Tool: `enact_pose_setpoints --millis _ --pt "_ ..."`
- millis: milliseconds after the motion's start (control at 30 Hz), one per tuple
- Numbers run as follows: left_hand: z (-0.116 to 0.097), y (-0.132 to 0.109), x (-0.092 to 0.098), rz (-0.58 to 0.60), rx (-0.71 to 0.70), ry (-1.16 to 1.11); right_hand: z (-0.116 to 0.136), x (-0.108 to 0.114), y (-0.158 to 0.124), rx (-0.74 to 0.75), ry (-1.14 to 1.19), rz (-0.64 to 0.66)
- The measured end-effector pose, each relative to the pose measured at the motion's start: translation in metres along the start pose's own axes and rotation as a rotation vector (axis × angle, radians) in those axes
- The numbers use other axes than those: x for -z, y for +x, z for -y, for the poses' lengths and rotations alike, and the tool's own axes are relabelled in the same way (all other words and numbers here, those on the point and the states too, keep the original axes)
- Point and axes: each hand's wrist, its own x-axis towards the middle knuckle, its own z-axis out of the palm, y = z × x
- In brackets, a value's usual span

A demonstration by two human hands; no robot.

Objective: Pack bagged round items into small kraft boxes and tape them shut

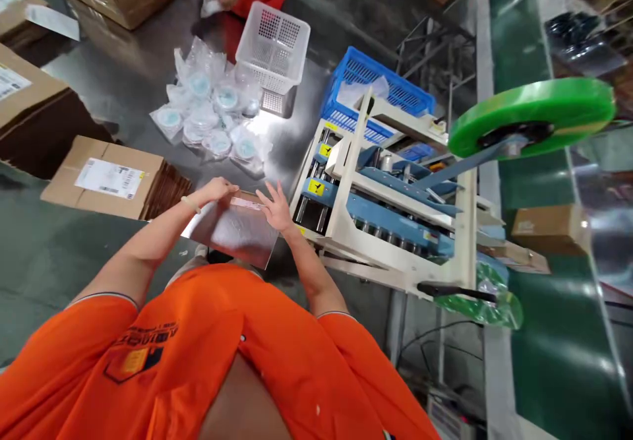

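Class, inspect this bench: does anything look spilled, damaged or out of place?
Nothing looks clearly damaged. At upper left, a white sheet seems to jut beyond its carton rather than lie within it. The clear bags form a loose, overlapping heap beside the white basket, untidy but perhaps deliberate.

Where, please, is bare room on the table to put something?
The grey metal table is bare between the heap of clear plastic bags and the blue and cream machine, and left of the heap, beyond the labelled brown cardboard stack. Crowded: the heap, and near edge where left hand and right hand touch the shiny brown item.
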Motion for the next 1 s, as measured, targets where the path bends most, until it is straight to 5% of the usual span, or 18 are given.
enact_pose_setpoints --millis 167,300,433,567,733,900,1000 --pt "-0.029 0.026 -0.019 0.038 -0.048 0.16 0.03 -0.021 -0.037 0.141 0.029 0.18" --pt "-0.041 0.024 -0.044 0.048 -0.216 0.203 0.048 -0.022 -0.023 0.176 0.25 0.256" --pt "-0.037 0.014 -0.045 -0.181 -0.379 0.081 0.052 -0.013 0.008 0.061 0.557 0.389" --pt "-0.019 -0.019 -0.029 -0.445 -0.223 0.093 0.056 -0.021 0.014 -0.08 0.683 0.306" --pt "0.006 -0.058 -0.021 -0.182 -0.336 0.193 0.054 -0.036 0.006 -0.162 0.792 0.192" --pt "0.0 -0.033 -0.015 -0.039 -0.459 0.198 0.052 -0.039 0.005 -0.258 0.888 0.234" --pt "-0.001 -0.022 -0.008 -0.072 -0.464 0.103 0.051 -0.039 0.005 -0.243 0.887 0.229"
